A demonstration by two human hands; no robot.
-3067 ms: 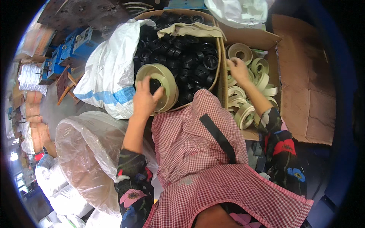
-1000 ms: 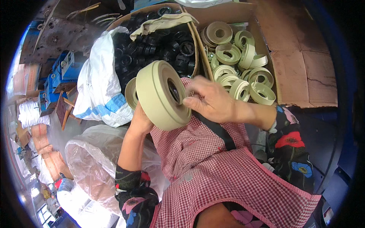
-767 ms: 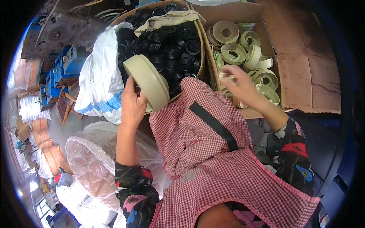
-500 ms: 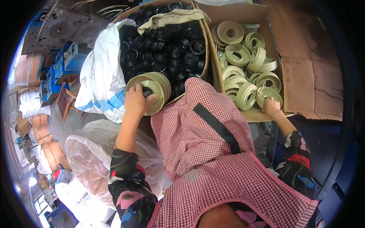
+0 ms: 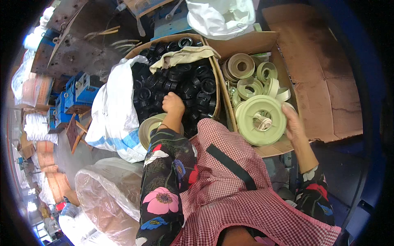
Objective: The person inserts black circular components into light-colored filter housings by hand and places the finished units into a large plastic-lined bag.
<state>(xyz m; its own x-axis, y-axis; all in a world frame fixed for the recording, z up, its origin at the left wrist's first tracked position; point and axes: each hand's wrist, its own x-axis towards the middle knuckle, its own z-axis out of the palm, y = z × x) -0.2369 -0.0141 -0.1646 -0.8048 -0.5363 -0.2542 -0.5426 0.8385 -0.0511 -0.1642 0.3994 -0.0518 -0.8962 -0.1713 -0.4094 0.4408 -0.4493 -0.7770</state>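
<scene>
My right hand point(image 5: 294, 123) grips the right rim of a pale green flanged plastic ring point(image 5: 245, 130), raised over the front of the right-hand cardboard box point(image 5: 269, 153). Through the ring's centre hole, other pale green pieces show. My left hand point(image 5: 173, 104) is closed among the black threaded plastic rings point(image 5: 168, 74) in the other box; what its fingers hold, if anything, is hidden. Beneath my left forearm, a stack of pale green rings point(image 5: 145, 133) rests at that box's near edge, partly covered by the sleeve.
More pale green rings point(image 5: 249, 87) lie in the right box, whose cardboard flap point(image 5: 336, 90) spreads rightward. A beige cloth point(image 5: 184, 56) lies across the black rings. A white sack point(image 5: 115, 106) drapes the left box, with a clear plastic bag point(image 5: 106, 184) nearer me.
My left hand has left the pale green stack and moved right and inward over the black rings. My right hand has lifted a pale green ring. The view has shifted.
</scene>
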